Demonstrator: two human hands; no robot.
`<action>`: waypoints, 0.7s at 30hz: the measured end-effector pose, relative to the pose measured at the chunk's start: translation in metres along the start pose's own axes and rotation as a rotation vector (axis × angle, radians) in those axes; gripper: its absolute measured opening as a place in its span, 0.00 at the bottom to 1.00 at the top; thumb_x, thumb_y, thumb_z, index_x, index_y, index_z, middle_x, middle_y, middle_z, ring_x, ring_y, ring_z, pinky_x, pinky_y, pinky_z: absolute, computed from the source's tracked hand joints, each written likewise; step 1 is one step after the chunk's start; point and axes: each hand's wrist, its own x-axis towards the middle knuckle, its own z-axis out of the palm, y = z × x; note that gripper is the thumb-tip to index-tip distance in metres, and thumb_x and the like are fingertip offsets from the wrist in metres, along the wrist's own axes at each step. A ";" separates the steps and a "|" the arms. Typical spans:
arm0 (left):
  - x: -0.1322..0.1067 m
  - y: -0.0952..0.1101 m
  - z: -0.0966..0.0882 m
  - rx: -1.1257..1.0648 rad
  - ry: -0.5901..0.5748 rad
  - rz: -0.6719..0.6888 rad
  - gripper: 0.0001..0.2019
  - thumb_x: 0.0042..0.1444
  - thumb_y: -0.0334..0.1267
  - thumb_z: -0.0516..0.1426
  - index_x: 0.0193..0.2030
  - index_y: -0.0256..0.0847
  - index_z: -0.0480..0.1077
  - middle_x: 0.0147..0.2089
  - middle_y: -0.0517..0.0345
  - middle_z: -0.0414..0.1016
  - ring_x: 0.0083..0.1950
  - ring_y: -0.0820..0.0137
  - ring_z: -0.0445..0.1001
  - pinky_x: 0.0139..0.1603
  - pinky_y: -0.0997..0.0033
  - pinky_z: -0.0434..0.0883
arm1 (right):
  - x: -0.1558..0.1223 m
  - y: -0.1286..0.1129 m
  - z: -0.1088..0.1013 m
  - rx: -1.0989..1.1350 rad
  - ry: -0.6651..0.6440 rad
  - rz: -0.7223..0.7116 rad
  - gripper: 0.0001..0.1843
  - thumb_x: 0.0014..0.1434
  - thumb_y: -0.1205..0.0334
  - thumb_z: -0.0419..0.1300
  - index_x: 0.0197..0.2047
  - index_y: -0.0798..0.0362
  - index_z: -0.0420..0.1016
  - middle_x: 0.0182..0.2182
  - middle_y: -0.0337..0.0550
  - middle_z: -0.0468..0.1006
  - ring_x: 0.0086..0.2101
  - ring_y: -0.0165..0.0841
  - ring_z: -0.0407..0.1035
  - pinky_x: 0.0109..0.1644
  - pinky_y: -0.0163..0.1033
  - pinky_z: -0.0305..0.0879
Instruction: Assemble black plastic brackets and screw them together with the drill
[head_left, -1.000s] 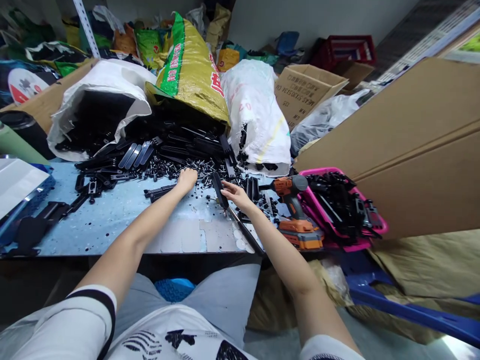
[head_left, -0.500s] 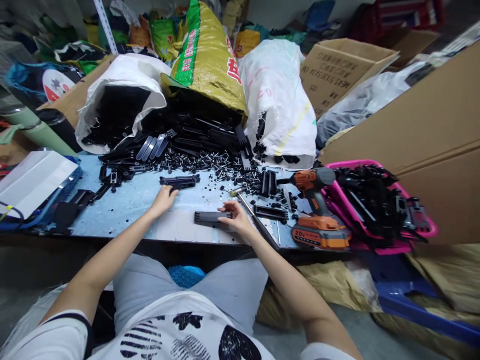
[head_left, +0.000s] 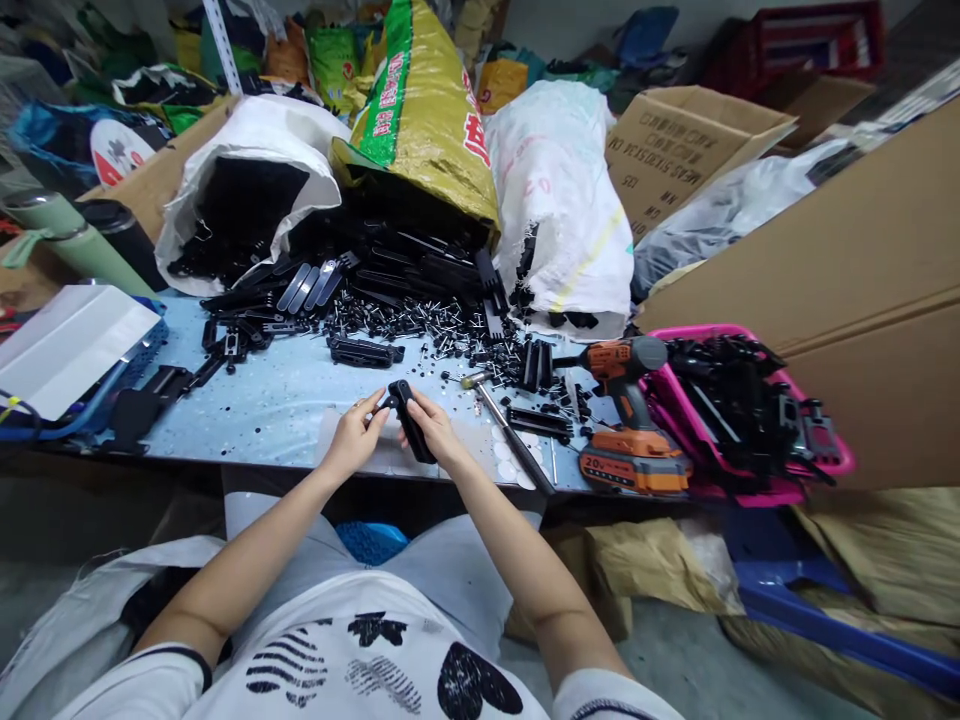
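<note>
Pale blue covers the long worktable [head_left: 285, 390], its top scuffed and spotted with dark specks. Beside its right end stands a big brown cardboard panel [head_left: 832, 260]. Along the back lie a shiny yellow sack with a green stripe [head_left: 431, 110] and, right of it, a white woven sack with faint red print [head_left: 562, 200]; to the left, a white sack with a wide-open mouth [head_left: 300, 130] shows a dark inside. Near the right end, a bright pink plastic basket [head_left: 694, 332] is heaped with black parts, and just beside it stands an orange-and-black cordless drill [head_left: 632, 395]. Left of the drill, a hammer with a black grip [head_left: 517, 438] lies slantwise. Between hammer and left sleeve, both hands meet over the near edge: the right hand [head_left: 435, 428] grasps a long black bar [head_left: 414, 430], thumb and fingers wrapped around it, its far end tipped leftward. The left hand [head_left: 355, 437] pinches a small dark piece [head_left: 391, 402] by that far end; whether piece and bar touch, I cannot tell. Beyond them, tiny black-headed screws [head_left: 442, 325] lie scattered in a thick pile.
</note>
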 end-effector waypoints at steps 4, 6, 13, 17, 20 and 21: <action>0.000 0.010 -0.007 0.127 0.004 0.059 0.20 0.61 0.40 0.51 0.57 0.36 0.68 0.42 0.49 0.72 0.43 0.68 0.71 0.44 0.70 0.68 | -0.007 -0.007 -0.003 0.028 -0.089 -0.055 0.35 0.57 0.48 0.57 0.65 0.49 0.57 0.37 0.43 0.69 0.26 0.26 0.68 0.26 0.33 0.68; -0.001 0.013 -0.012 0.228 -0.016 0.105 0.19 0.61 0.40 0.51 0.57 0.38 0.68 0.38 0.51 0.71 0.39 0.69 0.70 0.43 0.70 0.67 | -0.011 -0.009 -0.012 -0.100 -0.127 -0.121 0.32 0.58 0.50 0.56 0.64 0.49 0.59 0.38 0.44 0.69 0.26 0.24 0.66 0.25 0.32 0.68; -0.006 0.027 0.004 0.202 0.120 0.232 0.18 0.63 0.39 0.48 0.56 0.37 0.68 0.39 0.51 0.69 0.40 0.70 0.69 0.43 0.71 0.67 | -0.021 -0.013 -0.018 -0.337 -0.098 -0.364 0.28 0.62 0.54 0.53 0.65 0.44 0.57 0.38 0.44 0.66 0.27 0.24 0.65 0.27 0.33 0.69; -0.005 0.033 0.013 0.071 0.276 0.258 0.18 0.65 0.38 0.46 0.55 0.36 0.68 0.42 0.48 0.70 0.44 0.70 0.69 0.47 0.69 0.67 | -0.027 -0.001 0.006 -0.324 0.052 -0.425 0.28 0.63 0.54 0.51 0.66 0.42 0.54 0.40 0.44 0.66 0.26 0.24 0.65 0.30 0.35 0.70; -0.001 0.027 0.015 0.043 0.247 0.281 0.17 0.64 0.39 0.46 0.53 0.36 0.69 0.43 0.48 0.70 0.44 0.69 0.70 0.48 0.67 0.68 | -0.026 0.008 0.020 -0.343 0.124 -0.428 0.29 0.64 0.52 0.50 0.67 0.44 0.52 0.42 0.45 0.67 0.26 0.25 0.66 0.33 0.36 0.70; 0.000 0.023 0.017 0.022 0.249 0.238 0.17 0.64 0.40 0.47 0.53 0.36 0.69 0.43 0.48 0.70 0.43 0.69 0.70 0.47 0.67 0.69 | -0.023 0.009 0.021 -0.373 0.112 -0.411 0.29 0.64 0.51 0.48 0.67 0.44 0.51 0.43 0.46 0.68 0.27 0.25 0.66 0.34 0.37 0.70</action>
